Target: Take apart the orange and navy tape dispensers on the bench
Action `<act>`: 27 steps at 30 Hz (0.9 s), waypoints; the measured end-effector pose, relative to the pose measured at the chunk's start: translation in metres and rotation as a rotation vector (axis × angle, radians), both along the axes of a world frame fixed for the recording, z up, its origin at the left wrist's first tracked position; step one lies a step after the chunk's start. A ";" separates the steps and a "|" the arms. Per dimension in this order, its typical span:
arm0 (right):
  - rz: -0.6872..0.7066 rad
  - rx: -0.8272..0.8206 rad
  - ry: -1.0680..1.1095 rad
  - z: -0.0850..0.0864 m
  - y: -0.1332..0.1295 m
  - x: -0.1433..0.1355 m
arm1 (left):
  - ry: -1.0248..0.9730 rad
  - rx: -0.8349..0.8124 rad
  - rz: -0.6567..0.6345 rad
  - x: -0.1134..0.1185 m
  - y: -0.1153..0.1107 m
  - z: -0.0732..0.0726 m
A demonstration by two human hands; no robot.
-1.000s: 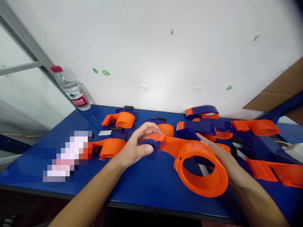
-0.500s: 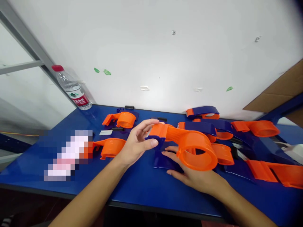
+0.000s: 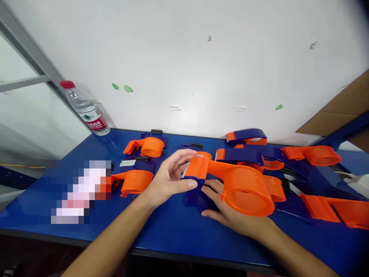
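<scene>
My left hand [image 3: 168, 175] grips the front end of an orange tape dispenser [image 3: 250, 188], thumb on the near side and fingers behind it. A toothed metal strip [image 3: 186, 169] shows at that end, with dark blue plastic below. The dispenser is held above the table, its empty round hub pointing right. Lower down, my right hand [image 3: 236, 217] is closed round a dark blue plastic piece [image 3: 191, 198], thumb below and fingers above. The hub hides part of this hand. I cannot tell whether the blue piece is joined to the orange one.
Several orange and blue dispensers, one the blue-topped dispenser [image 3: 242, 156], lie on the blue table [image 3: 161, 234] at right. At left are an orange dispenser part [image 3: 137, 182], a metal blade [image 3: 127, 163], a water bottle [image 3: 92, 115] and a blurred patch. A white wall [image 3: 190, 69] stands behind.
The orange dispenser in my left hand has shifted right and slightly down, and turned to show more of its toothed strip. My right hand stays low with the blue piece.
</scene>
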State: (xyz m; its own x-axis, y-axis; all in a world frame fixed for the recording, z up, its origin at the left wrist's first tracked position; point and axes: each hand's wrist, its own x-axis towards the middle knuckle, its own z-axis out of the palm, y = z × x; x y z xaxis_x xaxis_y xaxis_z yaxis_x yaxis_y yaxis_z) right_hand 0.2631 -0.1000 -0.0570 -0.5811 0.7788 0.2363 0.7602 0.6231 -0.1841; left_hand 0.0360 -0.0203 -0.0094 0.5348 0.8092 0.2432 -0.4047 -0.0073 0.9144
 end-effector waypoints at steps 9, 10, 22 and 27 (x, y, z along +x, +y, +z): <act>-0.082 -0.211 0.546 0.047 -0.004 0.036 | -0.147 -0.115 0.040 -0.002 -0.002 0.001; -0.098 -0.256 0.626 0.051 -0.003 0.040 | -0.152 -0.120 0.024 -0.002 -0.002 0.001; 0.102 -0.925 0.946 0.043 -0.010 0.011 | 0.031 0.112 -0.224 0.008 -0.008 -0.008; -0.059 -0.771 1.048 0.033 -0.009 0.002 | 0.154 0.174 -0.075 0.013 -0.011 -0.012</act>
